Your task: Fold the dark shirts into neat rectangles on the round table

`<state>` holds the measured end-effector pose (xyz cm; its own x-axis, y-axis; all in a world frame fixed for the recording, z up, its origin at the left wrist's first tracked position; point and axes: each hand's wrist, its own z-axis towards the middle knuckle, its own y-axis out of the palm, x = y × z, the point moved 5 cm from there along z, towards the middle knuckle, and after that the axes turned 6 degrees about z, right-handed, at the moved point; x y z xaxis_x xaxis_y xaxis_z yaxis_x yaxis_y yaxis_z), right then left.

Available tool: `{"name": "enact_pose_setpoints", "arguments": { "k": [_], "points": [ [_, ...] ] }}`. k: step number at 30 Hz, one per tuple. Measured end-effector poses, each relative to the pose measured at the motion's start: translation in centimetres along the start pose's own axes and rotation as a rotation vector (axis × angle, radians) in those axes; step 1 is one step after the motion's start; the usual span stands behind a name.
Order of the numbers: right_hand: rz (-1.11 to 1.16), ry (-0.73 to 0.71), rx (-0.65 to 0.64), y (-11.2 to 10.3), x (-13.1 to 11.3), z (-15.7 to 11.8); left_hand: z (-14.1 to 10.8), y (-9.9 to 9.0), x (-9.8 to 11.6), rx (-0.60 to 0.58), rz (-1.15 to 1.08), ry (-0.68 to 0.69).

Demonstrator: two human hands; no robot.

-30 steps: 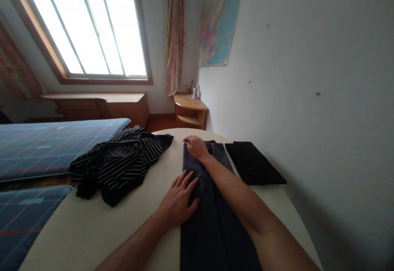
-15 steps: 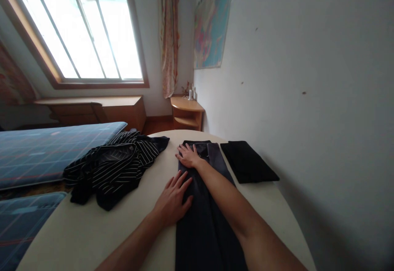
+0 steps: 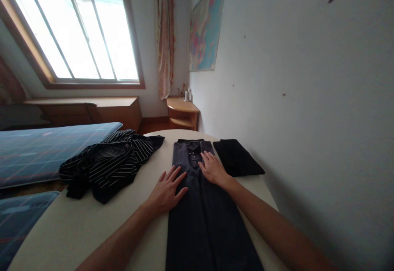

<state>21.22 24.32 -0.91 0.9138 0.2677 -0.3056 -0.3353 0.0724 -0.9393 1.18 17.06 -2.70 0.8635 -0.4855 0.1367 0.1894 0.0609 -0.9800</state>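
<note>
dark grey garment, left hand, right hand flat

Both forearms are bare to the frame edge, no sleeves, rings or watch.

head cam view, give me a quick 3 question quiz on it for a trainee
1. True or false: both hands lie flat on the dark grey garment.
2. Which thing lies between the grey garment and the wall? A) folded black cloth B) striped garment C) a book
3. Fill in: the crumpled striped garment lies on the person's ____ side of the table.

Key:
1. True: the left hand and the right hand both press on it, fingers spread.
2. A: the folded black cloth.
3. Left: the striped garment sits at the edge of the round table.
</note>
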Motion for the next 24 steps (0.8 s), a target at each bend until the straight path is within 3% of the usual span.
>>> {"name": "enact_pose_setpoints", "arguments": {
  "k": [3,8,16,20,24],
  "points": [
    [-0.002,-0.035,0.02,-0.5,-0.9,-2.2,0.5,0.1,-0.6,-0.013,0.026,0.008],
    [-0.001,0.046,0.008,-0.5,-1.7,-4.3,2.3,-0.5,-1.9,-0.03,0.084,-0.001],
    [0.035,0.151,-0.082,2.0,0.2,-3.1,7.7,-0.7,-4.5,-0.037,0.195,0.025],
    [0.059,0.165,-0.047,2.3,0.9,-1.6,9.2,-1.5,-2.9,-0.02,0.248,-0.01],
    [0.074,0.114,0.022,1.8,0.8,-1.4,7.0,-1.6,1.2,0.043,0.241,0.058]
  ]
}}
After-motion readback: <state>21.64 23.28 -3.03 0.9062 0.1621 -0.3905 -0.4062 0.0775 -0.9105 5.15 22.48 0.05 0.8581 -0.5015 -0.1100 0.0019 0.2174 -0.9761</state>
